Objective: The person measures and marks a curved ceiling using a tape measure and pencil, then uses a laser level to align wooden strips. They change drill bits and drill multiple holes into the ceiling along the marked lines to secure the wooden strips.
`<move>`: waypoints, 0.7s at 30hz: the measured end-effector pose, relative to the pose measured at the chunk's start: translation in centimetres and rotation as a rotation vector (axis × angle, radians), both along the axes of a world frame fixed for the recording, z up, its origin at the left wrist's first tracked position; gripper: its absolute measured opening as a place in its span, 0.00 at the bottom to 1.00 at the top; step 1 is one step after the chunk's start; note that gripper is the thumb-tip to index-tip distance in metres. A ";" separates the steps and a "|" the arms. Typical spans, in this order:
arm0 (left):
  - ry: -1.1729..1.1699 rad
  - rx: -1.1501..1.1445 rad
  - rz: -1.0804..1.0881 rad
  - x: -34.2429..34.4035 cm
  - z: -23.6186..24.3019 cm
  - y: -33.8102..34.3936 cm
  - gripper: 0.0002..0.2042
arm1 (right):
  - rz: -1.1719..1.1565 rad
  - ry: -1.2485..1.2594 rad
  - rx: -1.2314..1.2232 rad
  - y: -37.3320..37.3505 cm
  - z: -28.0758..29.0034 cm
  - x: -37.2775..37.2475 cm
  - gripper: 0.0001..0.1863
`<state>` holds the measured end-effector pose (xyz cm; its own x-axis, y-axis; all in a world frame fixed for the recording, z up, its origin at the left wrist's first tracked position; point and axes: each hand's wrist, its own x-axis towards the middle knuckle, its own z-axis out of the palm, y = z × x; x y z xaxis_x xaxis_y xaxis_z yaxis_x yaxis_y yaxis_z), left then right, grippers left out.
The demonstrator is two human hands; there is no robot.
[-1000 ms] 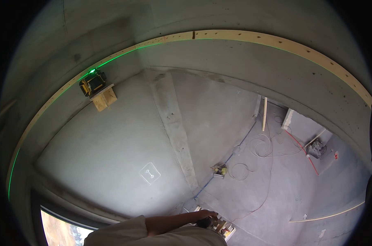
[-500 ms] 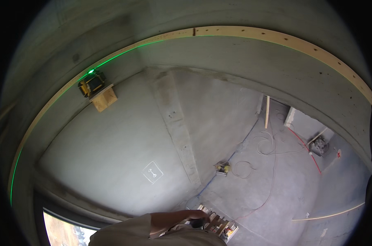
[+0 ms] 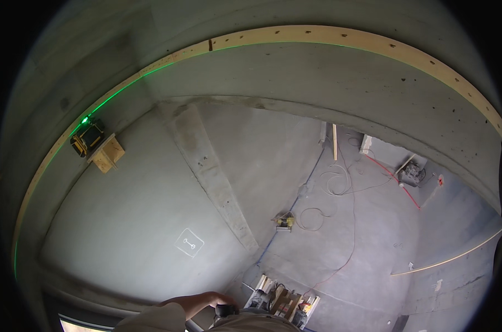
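Note:
My left forearm enters from the lower edge under a light sleeve. My left hand is closed at the top of a black object; its lower part is hidden behind my clothing, so I cannot make out its kind. To the right of that hand, a wooden pallet on the floor holds tools, dark cases and wood pieces. My right hand is out of view.
A yellow-black laser level on a wooden bracket casts a green line along a wooden batten on the wall. Cables, a small yellow-black device, an upright wooden strip and a grey bundle are on the floor.
My left hand has moved left, away from the pallet, with the black object. The view has turned, so the wall, laser level and floor items sit further left.

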<state>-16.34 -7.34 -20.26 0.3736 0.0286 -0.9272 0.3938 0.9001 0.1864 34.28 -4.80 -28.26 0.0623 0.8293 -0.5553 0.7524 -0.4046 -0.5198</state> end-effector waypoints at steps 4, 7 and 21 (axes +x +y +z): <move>-0.092 0.072 -0.040 0.7 -0.5 0.1 0.07 | -0.011 -0.005 -0.008 -0.4 -0.2 0.0 0.13; -0.120 0.052 -0.083 0.8 -0.8 1.0 0.14 | -0.027 -0.010 -0.012 -1.1 -0.4 0.1 0.13; -0.103 0.028 -0.252 3.8 -0.3 5.6 0.20 | -0.121 0.023 0.053 -5.4 -1.7 1.0 0.14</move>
<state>-12.51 -1.75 -20.61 0.4642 -0.0523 -0.8842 0.5823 0.7702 0.2602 35.31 -10.20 -30.01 0.1512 0.8450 -0.5130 0.6878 -0.4627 -0.5594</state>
